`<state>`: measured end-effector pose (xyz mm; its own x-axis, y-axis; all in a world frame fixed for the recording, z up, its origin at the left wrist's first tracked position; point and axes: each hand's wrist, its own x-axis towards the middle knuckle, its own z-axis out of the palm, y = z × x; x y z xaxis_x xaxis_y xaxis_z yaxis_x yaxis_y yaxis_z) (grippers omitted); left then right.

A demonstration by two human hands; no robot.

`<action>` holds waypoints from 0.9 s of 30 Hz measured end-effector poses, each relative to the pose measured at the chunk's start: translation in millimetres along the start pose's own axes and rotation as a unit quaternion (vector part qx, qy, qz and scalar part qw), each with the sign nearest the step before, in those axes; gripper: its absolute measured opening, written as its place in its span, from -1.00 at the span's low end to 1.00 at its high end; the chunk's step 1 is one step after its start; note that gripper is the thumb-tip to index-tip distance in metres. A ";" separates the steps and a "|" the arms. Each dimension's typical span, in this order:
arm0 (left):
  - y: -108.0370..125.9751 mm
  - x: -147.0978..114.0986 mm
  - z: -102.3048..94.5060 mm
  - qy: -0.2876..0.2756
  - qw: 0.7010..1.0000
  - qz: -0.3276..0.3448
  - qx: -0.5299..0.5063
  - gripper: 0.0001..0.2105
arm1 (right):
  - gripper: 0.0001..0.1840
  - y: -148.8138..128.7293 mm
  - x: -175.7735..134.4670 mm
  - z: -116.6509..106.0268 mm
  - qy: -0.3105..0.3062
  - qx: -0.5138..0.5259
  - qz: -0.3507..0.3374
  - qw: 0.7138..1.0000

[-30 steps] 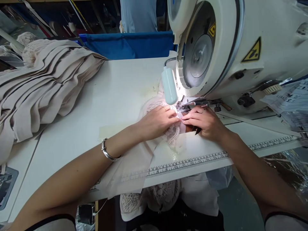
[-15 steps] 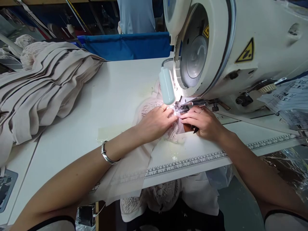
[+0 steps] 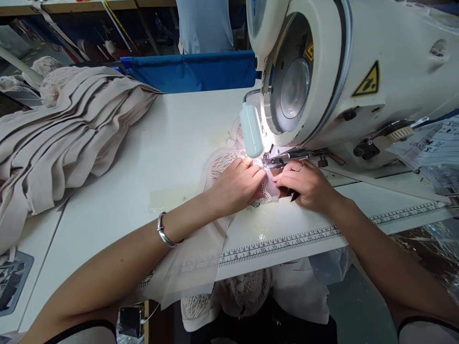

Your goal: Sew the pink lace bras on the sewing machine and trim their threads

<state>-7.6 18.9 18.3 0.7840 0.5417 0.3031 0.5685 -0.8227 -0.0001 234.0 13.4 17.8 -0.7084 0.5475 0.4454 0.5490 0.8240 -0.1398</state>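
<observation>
Pale pink lace fabric [image 3: 226, 160] lies under the presser foot [image 3: 274, 161] of a white sewing machine [image 3: 390, 43]. My left hand [image 3: 238, 184] is closed on the fabric just left of the foot, its thumb partly hidden. A scalloped lace edge [image 3: 266, 191] shows beside its fingers. To the right of the foot, my right hand [image 3: 303, 182] pinches the fabric's edge with its fingertips. A dark pointed thing [image 3: 294, 196] sticks out below that hand; its kind cannot be made out. Sheer cloth [image 3: 201, 258] hangs from under my left forearm over the table edge.
A small lamp [image 3: 252, 134] lights the needle area. Layered beige pieces [image 3: 82, 119] are piled at the left. A printed ruler [image 3: 279, 246] runs along the front edge. Behind the table [image 3: 125, 191] hangs a blue cloth bin [image 3: 193, 71], with a person [image 3: 204, 26] beyond. Lace cups [image 3: 247, 289] lie below the edge.
My left fingers have curled in more, and the lace edge near them now spreads further right. My right hand has shifted slightly right. The whole view has moved a little.
</observation>
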 end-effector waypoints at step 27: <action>8.8 -0.7 7.9 0.002 0.999 0.035 -0.022 -0.71 | -0.73 6.2 -5.5 1.6 0.012 0.010 -0.004 1.000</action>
<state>-1.2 12.6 10.6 0.8207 0.4817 0.3073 0.5003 -0.8656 0.0205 240.5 15.7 13.1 -0.7020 0.5370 0.4678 0.5336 0.8316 -0.1539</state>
